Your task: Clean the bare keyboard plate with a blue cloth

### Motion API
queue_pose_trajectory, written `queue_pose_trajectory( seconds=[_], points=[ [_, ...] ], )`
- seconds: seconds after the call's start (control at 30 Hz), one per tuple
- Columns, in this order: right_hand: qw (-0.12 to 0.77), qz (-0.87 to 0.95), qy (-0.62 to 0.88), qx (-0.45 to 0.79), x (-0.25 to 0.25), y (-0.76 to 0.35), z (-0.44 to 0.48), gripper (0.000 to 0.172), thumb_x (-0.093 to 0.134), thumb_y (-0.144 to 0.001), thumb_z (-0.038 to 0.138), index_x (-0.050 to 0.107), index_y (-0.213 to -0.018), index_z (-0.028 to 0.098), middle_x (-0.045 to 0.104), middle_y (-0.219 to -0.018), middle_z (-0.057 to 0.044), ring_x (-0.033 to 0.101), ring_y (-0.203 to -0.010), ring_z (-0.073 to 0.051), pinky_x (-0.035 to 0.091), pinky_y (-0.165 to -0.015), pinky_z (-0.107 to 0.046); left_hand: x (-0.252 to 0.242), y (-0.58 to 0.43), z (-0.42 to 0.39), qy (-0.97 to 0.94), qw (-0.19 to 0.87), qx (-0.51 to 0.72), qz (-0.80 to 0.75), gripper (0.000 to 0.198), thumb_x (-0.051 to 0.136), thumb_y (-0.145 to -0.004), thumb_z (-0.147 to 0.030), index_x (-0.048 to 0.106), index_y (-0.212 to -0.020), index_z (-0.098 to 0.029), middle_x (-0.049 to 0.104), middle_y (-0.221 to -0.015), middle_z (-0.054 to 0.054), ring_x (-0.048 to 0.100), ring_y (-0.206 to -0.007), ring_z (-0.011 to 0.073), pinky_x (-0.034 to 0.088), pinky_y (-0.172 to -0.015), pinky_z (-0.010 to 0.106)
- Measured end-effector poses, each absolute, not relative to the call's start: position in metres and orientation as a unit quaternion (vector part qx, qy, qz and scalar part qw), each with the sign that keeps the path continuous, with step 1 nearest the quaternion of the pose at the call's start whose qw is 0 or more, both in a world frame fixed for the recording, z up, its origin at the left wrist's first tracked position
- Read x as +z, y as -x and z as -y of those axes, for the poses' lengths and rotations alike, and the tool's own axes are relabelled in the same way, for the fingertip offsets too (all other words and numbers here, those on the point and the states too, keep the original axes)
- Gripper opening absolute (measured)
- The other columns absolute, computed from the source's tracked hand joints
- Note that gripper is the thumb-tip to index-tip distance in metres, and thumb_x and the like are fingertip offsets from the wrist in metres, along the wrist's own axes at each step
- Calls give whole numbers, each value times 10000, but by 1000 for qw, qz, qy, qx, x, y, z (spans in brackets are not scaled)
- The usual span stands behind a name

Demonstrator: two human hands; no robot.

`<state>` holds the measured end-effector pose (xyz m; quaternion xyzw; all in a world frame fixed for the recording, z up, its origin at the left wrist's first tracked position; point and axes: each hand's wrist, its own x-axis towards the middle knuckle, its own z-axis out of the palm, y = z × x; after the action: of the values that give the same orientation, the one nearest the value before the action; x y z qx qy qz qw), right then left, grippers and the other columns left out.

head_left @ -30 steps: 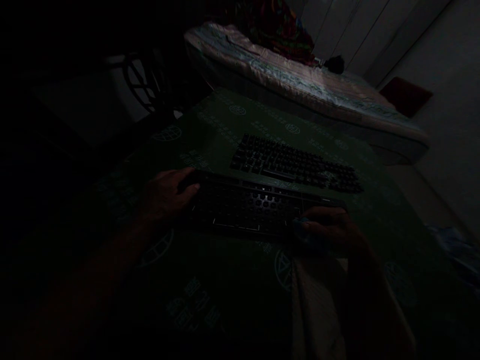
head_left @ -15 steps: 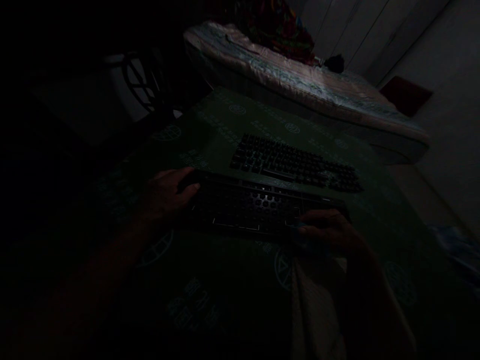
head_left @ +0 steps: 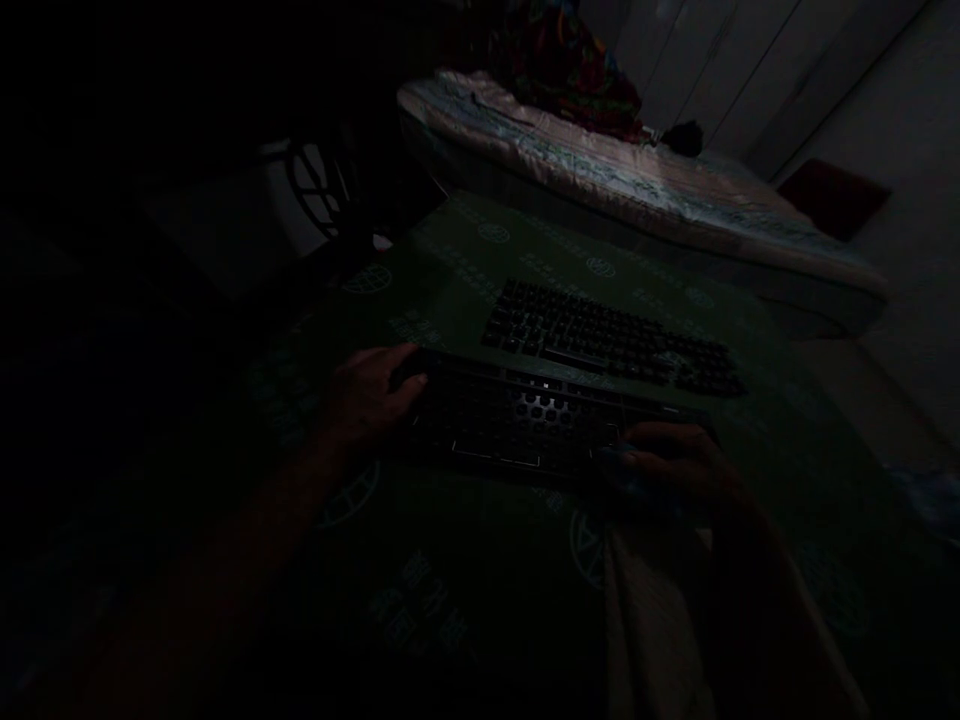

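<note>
A dark keyboard base (head_left: 540,410) without keycaps lies across the table in front of me. My left hand (head_left: 375,392) grips its left end, thumb on top near the edge. Over the right part of the base, my right hand (head_left: 679,462) has its fingers closed on a dark blue cloth (head_left: 630,475), which touches the lower right of the base. Behind the base, the loose black keycaps (head_left: 615,335) are set out in keyboard order. Dim light hides much of the fingers and the cloth's shape.
The table has a green printed cover (head_left: 450,260). Below my right hand lies a pale cloth (head_left: 652,620). Beyond the table stands a bed with a patterned mattress (head_left: 645,190) and a red flowered blanket (head_left: 570,80). A dark spoked wheel (head_left: 315,190) is at the left.
The whole view has shifted, so everything appears slightly further right and lower. Both hands keep their places on the keyboard base, the right one still with the blue cloth.
</note>
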<state>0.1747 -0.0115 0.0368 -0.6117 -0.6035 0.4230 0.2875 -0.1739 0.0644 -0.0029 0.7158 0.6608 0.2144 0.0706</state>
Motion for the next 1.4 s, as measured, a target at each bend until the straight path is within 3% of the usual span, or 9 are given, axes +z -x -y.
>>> queue_pose_trajectory(
  seconds=[0.2, 0.43, 1.0, 1.4],
  points=[
    [281, 597, 634, 404, 33, -173, 13, 289, 760, -610, 446, 738, -726, 182, 701, -719, -49, 633, -654, -193, 494, -569, -277, -4, 175, -63, -722, 67, 224, -651, 493, 418, -797, -454, 554, -1220, -241, 605, -1222, 49, 522, -1166, 234, 408, -989, 356],
    [310, 577, 656, 374, 39, -185, 8, 334, 772, -578, 466, 739, -736, 174, 712, -735, -66, 641, -645, -206, 492, -542, -278, -5, 173, -63, -721, 67, 223, -653, 486, 443, -804, -411, 552, -1223, -190, 604, -1217, 93, 529, -1146, 247, 418, -968, 373],
    [494, 527, 663, 195, 14, -190, -16, 338, 662, -683, 471, 699, -771, 147, 682, -735, -69, 621, -717, -215, 482, -617, -315, -1, 174, -64, -718, 68, 213, -659, 462, 448, -816, -394, 550, -1228, -210, 600, -1231, 81, 516, -1173, 258, 414, -971, 370],
    [443, 608, 630, 193, 24, -166, -7, 281, 655, -705, 448, 710, -766, 179, 711, -753, -49, 646, -721, -212, 509, -655, -326, -1, 175, -66, -725, 68, 210, -653, 473, 429, -814, -393, 555, -1216, -177, 599, -1231, 98, 525, -1161, 255, 417, -968, 367]
  ],
)
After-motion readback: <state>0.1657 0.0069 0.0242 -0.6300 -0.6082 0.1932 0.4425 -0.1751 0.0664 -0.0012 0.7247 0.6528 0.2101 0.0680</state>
